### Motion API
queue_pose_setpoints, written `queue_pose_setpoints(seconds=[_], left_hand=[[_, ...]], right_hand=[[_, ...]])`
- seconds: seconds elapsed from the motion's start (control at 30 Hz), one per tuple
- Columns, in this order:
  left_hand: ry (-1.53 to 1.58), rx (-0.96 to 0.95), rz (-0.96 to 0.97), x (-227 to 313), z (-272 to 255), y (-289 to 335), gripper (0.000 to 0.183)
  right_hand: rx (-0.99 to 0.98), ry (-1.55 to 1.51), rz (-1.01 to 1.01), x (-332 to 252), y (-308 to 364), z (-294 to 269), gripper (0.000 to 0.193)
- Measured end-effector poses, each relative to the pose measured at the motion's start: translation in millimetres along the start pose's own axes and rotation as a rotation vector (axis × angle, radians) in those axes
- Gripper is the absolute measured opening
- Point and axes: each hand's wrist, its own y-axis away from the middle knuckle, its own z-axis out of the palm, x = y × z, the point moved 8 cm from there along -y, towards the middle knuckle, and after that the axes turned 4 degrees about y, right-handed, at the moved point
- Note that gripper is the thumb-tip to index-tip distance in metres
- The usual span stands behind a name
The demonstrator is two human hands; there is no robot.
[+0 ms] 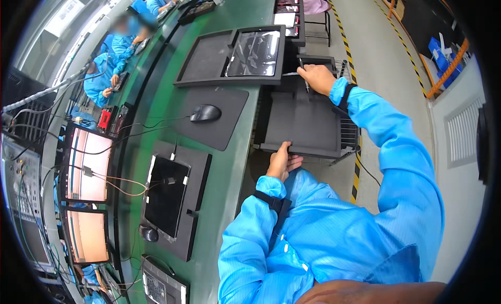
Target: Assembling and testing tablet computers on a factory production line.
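A black foam tray (302,124) lies beside the bench's right edge, over a wire rack. My left hand (283,162) holds the tray's near rim, its thumb on top and its fingers spread below. At the far side of the tray is my right hand (319,78), closed around a slim dark pen-like tool (307,86) that points down toward the tray. On the bench to the left, another black tray (206,56) bears a dark glass panel (254,53) under shiny clear film.
The green bench (222,181) carries a mouse (206,113) on a black mat and a cabled tablet-like screen (167,195) on black foam. Two monitors (88,163) stand at left. Wire rack bars (348,129) and a loose cable lie right of the tray. Co-workers in blue (104,77) sit opposite.
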Motion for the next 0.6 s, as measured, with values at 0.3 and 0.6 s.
queue_pose_setpoints(seconds=[0.3, 0.6], left_hand=[[0.241, -0.381, -0.183, -2.8, 52.3, 154.3, 0.058], [-0.086, -0.329, 0.534, 90.0, 6.4, 281.2, 0.04]], right_hand=[[0.027, -0.033, 0.247, 85.5, 113.5, -204.1, 0.038], [0.554, 0.187, 0.036, 87.7, 85.0, -306.3, 0.038]])
